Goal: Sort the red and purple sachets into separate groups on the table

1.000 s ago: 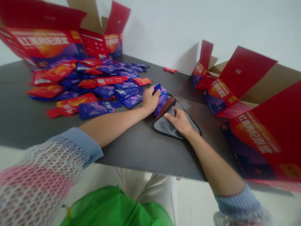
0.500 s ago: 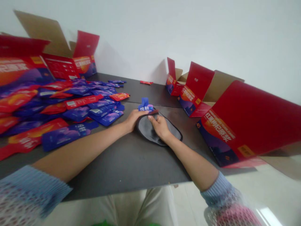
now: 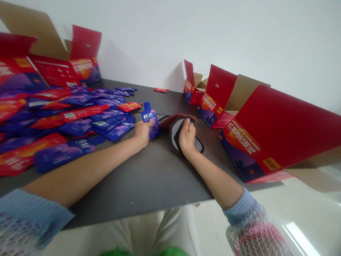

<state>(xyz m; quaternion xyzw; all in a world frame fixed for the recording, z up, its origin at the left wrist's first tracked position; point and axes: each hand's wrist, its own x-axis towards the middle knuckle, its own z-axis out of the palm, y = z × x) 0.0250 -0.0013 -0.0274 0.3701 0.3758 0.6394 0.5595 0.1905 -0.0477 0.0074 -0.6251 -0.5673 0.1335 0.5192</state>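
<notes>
Head view: the person's left hand (image 3: 142, 134) grips a blue pouch (image 3: 153, 128) by its side, holding it upright with the narrow neck upward and white characters on the printed face; the thumb lies across the front, and the other fingers are mostly hidden. The pouch is over the middle of a dark table (image 3: 149, 177), between the pile of pouches (image 3: 77, 115) and a gray pad (image 3: 176, 129) with a black rim. The right hand (image 3: 187, 137) is closed on this pad, which curls around the fingers, its gray side showing by the hand and its reddish-brown side turned up toward the pouch. Whether pouch and pad touch cannot be told. On the left, red and blue pouches lie heaped over one another; at the near edge of the heap a red pouch (image 3: 29, 154) and a second blue pouch (image 3: 65, 153) lie flat, just beyond the left forearm. Behind the heap stand open cartons (image 3: 85, 71) with raised flaps. A small red packet (image 3: 161, 90) lies near the white wall (image 3: 149, 42). Along the right side stand three more red cartons (image 3: 266, 135), flaps open, orange and purple printing on their sides.
</notes>
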